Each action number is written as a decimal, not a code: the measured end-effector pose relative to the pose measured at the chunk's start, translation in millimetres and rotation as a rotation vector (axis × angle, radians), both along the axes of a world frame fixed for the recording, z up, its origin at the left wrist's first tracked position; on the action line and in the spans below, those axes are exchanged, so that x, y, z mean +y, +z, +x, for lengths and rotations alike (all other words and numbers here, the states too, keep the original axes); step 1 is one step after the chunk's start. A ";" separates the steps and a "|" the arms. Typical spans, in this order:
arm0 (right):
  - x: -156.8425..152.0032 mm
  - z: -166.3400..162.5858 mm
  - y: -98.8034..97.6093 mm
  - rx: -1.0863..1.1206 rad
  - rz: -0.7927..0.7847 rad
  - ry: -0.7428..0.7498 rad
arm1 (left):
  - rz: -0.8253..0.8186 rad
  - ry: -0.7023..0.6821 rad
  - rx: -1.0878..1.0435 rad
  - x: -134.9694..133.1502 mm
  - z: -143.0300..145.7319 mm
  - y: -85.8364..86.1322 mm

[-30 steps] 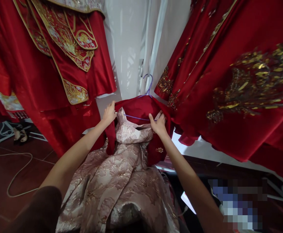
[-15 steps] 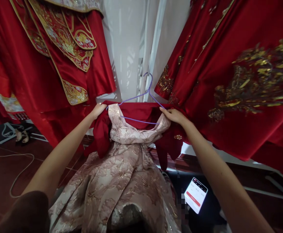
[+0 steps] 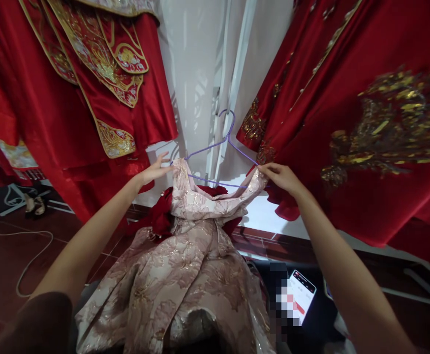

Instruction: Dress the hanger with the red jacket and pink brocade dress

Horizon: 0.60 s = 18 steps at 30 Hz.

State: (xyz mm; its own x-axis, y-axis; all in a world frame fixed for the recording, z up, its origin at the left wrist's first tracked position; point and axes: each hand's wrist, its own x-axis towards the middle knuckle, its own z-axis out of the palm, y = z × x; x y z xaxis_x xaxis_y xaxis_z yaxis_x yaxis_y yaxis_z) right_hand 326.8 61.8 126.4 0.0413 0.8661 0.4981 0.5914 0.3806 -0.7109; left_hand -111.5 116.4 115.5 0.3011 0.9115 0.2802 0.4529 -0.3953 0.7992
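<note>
Head view: the left hand [image 3: 156,172] has its fingers spread beside the dress [image 3: 189,260] at the hanger's [image 3: 229,139] left end; the right hand [image 3: 280,177] pinches the right strap [image 3: 256,183].

We see a reddish-brown tiled floor [image 3: 1,270] with a pale cable [image 3: 15,233] looped across it and strappy shoes [image 3: 35,205] standing on it; near us, a dark surface [image 3: 321,317] bears a lit phone [image 3: 303,290]

From afar I see the pale pink, gold-patterned dress [image 3: 195,246], straps [image 3: 181,179] on the purple hanger [image 3: 229,135] between left fingers [image 3: 163,171] and right fingers [image 3: 271,168], skirt [image 3: 200,280] spread below them, the crimson garment [image 3: 162,214] bunched lower behind its bodice [image 3: 203,205].
</note>
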 end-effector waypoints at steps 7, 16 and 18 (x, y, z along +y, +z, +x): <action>-3.6 -3.7 -8.4 0.165 0.075 -0.018 | 0.244 -0.002 -0.088 22.2 35.1 -5.7; -6.2 2.8 -21.1 0.425 0.028 -0.158 | 0.398 0.277 -0.223 21.2 24.2 -17.5; -8.7 7.7 -33.1 0.530 0.004 -0.248 | 0.385 0.404 -0.183 19.5 15.3 -27.3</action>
